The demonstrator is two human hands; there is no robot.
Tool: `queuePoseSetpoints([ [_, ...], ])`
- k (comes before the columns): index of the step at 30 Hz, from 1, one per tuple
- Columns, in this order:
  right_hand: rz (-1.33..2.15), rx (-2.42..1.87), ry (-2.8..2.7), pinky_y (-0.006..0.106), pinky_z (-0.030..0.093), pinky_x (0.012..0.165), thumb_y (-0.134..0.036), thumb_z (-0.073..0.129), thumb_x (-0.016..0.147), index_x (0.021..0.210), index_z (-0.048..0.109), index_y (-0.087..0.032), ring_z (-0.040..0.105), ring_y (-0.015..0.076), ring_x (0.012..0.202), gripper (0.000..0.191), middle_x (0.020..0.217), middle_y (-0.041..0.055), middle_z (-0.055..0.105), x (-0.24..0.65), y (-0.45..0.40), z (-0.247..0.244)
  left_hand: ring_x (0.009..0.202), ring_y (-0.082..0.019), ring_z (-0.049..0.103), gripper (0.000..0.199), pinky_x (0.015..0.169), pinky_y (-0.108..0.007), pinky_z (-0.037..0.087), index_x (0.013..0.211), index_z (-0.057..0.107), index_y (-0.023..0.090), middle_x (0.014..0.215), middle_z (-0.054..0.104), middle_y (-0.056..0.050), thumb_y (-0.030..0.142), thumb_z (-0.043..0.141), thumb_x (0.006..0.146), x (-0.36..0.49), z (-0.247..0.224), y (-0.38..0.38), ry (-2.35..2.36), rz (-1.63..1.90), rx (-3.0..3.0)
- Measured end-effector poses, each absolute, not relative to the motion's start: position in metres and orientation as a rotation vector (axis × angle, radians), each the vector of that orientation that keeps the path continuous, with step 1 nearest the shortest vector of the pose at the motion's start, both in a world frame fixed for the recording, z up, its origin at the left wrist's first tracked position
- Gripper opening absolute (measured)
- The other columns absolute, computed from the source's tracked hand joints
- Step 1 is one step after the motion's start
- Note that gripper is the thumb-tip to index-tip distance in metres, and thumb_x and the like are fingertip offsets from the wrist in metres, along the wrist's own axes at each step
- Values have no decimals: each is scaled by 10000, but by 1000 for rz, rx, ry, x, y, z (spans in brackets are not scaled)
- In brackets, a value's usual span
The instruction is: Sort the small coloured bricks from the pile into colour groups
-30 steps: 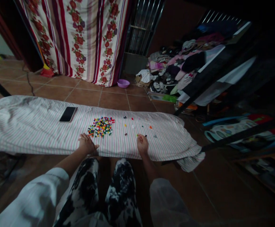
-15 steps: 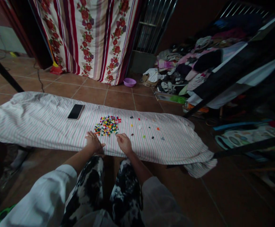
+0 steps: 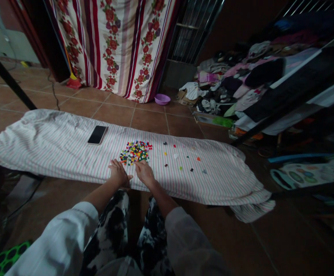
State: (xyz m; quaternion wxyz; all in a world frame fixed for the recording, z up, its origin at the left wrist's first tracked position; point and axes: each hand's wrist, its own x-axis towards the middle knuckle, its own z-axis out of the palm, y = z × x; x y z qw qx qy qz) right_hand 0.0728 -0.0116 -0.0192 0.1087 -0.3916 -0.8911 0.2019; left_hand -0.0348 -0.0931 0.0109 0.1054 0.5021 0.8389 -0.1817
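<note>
A pile of tiny multi-coloured pieces (image 3: 136, 151) lies on the striped cloth (image 3: 60, 145) in front of me. At its near left edge rests my left hand (image 3: 119, 172), palm down on the cloth, with fingers stretched out and thumb apart. My right hand (image 3: 145, 173) is at the near right edge of the pile, its fingers bent and close together at the pieces. Whatever its fingertips may hold is too small to make out. Right of the pile, several single pieces lie spaced out in rows, among them an orange piece (image 3: 198, 158) and a lime green piece (image 3: 180, 168).
A phone (image 3: 97, 135) lies on the cloth left of the pile. Beyond, on the tiled floor, are a purple basin (image 3: 162, 99) and a broom (image 3: 74, 81) by a flowered curtain (image 3: 123, 46). Heaped clothes (image 3: 224, 84) fill the back right. Dark metal bars (image 3: 10, 78) stand at both sides.
My right hand has moved left, closer to the pile and my left hand. The left hand stays in place on the cloth. The whole view has shifted slightly.
</note>
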Motion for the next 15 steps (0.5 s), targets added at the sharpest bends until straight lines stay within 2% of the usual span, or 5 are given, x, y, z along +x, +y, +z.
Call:
queuePoseSetpoints([
  [7,581,-1170,-2610,244,447,828,-257,401,955,1254,605,-279,586,158,978,363,1132,53,591,61,-2,-17,1384,-528,182,902,1034,-592,290,1420,231,-119,1478,176,-388,582,385,874,-35,12,-93,2470,-535,1488],
  [15,508,-1171,-2709,250,451,803,-333,418,964,1159,640,-272,588,155,950,302,1147,53,570,28,-6,0,1397,-502,187,903,1045,-571,284,1434,208,-103,1489,165,-376,594,357,879,-34,16,-93,2465,-597,1467],
])
